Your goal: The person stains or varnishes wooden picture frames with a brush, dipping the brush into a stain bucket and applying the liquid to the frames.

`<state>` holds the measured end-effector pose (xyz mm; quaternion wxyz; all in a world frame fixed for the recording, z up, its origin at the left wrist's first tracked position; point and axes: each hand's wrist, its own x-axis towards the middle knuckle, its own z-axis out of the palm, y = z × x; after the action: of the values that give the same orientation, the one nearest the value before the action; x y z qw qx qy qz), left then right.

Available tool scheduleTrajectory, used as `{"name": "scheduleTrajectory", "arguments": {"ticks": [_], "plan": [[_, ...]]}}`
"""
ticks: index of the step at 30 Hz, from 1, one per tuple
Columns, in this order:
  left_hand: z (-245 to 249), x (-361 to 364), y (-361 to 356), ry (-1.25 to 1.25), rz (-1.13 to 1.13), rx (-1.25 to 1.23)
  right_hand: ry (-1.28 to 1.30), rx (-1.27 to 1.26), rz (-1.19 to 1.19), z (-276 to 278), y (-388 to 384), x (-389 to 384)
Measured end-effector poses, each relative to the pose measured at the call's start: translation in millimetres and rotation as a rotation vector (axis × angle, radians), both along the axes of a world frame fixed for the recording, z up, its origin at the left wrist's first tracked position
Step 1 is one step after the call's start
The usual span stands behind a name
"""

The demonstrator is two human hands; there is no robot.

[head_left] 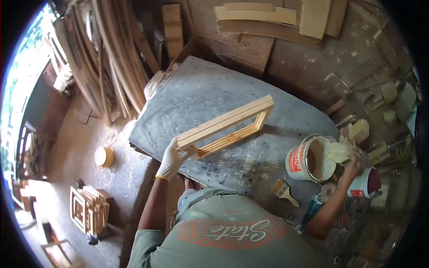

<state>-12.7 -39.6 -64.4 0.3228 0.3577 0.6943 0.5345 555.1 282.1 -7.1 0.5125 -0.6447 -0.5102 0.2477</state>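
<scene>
My left hand (pixel 172 159), in a white glove with a yellow cuff, is closed around the near end of a set of narrow rectangular wooden frames (pixel 225 123) lined up face to face. They stand tilted over the grey tabletop (pixel 196 89), the far end pointing up and right. At the right, my right hand (pixel 353 166) grips a pale crumpled rag (pixel 338 152) over the rim of a white bucket (pixel 298 161). Brownish liquid shows inside the bucket. A flat paintbrush (pixel 284 192) lies on the table in front of it.
Beside the bucket stand a second container with a dark red inside (pixel 374 181) and a teal power tool (pixel 313 207). Long planks (pixel 118 58) lean at the back left. On the floor at left are a yellow tub (pixel 104 157) and a stack of small frames (pixel 89 207).
</scene>
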Motion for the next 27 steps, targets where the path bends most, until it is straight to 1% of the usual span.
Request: {"name": "scheduleTrajectory", "arguments": {"ticks": [1,2,5,6,7,9,11,14,18,21,22,23,25,26,27], "plan": [[-1,0,1,0.027,0.024,-0.016,0.497,0.074,0.02,15,-6,-17],[-4,-1,0,0.079,0.014,0.006,0.694,0.077,0.285,20,-8,-27],[-6,-1,-2,0.071,0.014,-0.064,1.011,-0.035,0.498,18,-3,-105],[-12,-1,-2,0.064,0.022,-0.034,1.002,-0.098,0.549,15,-5,-136],[-10,2,-3,0.084,0.036,-0.025,0.992,-0.162,0.598,14,-9,-170],[3,10,-4,0.127,0.064,-0.009,0.895,-0.312,0.696,20,-21,-232],[6,13,-7,0.161,0.07,-0.031,0.736,-0.335,0.779,18,-34,-278],[7,14,-8,0.195,0.071,-0.035,0.472,-0.359,0.931,14,-52,-323],[8,12,-7,0.148,0.087,0.006,0.368,-0.336,1.031,23,-93,-368],[-2,9,-7,0.205,0.082,0.026,0.331,-0.21,1.149,8,-116,-398],[0,9,-7,0.183,0.086,0.02,0.307,-0.202,1.152,10,-127,-409],[-1,9,-8,0.196,0.09,0.006,0.252,-0.129,1.176,7,-134,-418],[-4,7,-8,0.221,0.093,-0.021,0.244,-0.181,1.2,15,-154,-431],[-9,6,-7,0.212,0.093,0.012,0.198,-0.07,1.213,7,-157,-438],[-15,5,-6,0.204,0.092,0.045,0.195,-0.086,1.231,8,-163,-442]]}}
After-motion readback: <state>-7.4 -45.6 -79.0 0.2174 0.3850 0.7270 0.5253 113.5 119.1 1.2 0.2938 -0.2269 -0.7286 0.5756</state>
